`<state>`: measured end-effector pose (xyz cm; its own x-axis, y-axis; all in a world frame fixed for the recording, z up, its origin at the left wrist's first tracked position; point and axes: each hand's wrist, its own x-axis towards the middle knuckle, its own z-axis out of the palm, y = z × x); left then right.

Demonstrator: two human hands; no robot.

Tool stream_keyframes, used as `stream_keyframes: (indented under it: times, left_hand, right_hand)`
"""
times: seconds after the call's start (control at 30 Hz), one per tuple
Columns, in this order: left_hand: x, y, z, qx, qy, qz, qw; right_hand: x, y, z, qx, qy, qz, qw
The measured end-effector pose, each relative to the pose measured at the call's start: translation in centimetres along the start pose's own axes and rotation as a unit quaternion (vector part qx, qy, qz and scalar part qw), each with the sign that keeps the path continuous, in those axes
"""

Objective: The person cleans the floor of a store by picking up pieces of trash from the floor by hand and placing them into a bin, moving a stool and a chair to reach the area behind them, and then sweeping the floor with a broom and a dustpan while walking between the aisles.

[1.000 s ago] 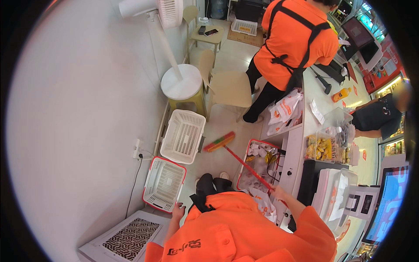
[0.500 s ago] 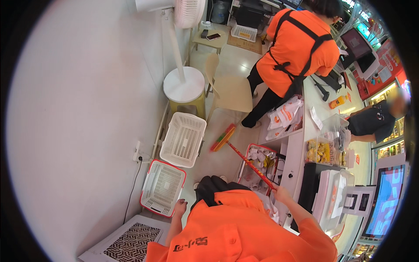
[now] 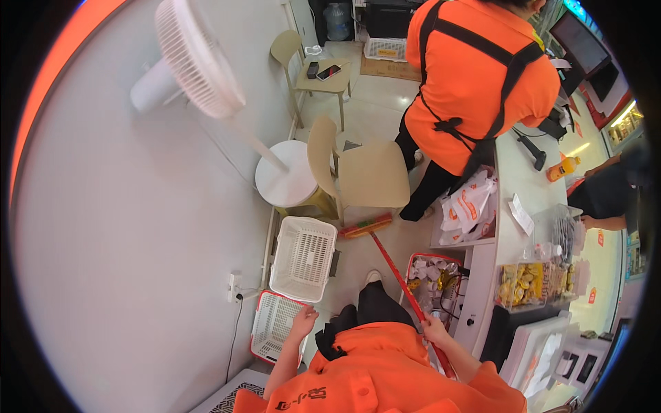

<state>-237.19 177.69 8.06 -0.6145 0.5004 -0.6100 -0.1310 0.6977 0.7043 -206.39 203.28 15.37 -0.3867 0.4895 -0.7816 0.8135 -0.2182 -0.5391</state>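
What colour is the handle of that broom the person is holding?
Mostly red: the broom handle shows best in the head view, above the right hand.

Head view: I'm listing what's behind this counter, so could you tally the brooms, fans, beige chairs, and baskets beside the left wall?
Broom: 1, in the right hand
Fan: 1
Beige chairs: 2, the nearer chair and the farther chair
Baskets: 2, white basket and red-rimmed basket
Total: 6

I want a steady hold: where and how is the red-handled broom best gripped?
Probably around the upper handle, from the person's right side: it is long and thin, slanting from the bristled head toward the right hand.
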Motion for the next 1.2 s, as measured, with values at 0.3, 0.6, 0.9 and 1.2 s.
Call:
stream_keyframes:
  times: [0.3,0.6,0.9,1.2]
  left_hand:
    - [5.7,14.3,0.9,-0.047,-0.036,0.057,0.997]
    - [13.0,18.3,5.3,0.004,-0.186,0.037,0.982]
    - [17.3,19.0,1.5,-0.050,-0.083,0.095,0.991]
    - [14.0,12.2,0.9,-0.016,-0.104,0.016,0.994]
  right_hand:
    - [-3.2,-10.1,-7.4,0.142,-0.159,0.135,0.968]
    - [-6.0,-13.9,-8.6,0.335,-0.135,0.247,0.899]
    - [-0.5,-14.9,-5.9,0.599,-0.172,0.224,0.749]
    - [8.6,-16.5,0.7,0.385,-0.088,0.078,0.915]
